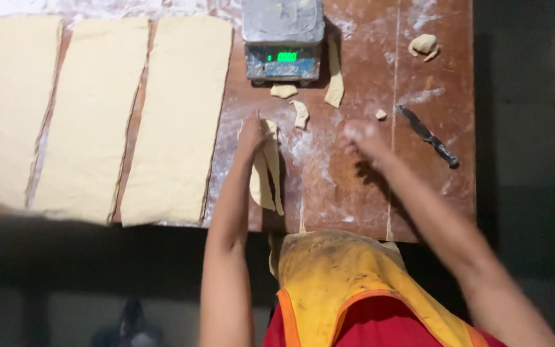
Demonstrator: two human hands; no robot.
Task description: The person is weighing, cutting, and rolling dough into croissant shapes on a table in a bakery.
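Floured brown wooden table [354, 186]: left hand [250, 133] grips a limp pale dough strip [266, 168]; right hand [362, 136], blurred, finger state unclear, near a dark-handled knife [428, 135].

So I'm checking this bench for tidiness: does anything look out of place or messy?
Somewhat. Dough scraps lie scattered below the scale, another lump sits far right, and flour is smeared across the wooden table. The knife lies askew. The three dough sheets look neat.
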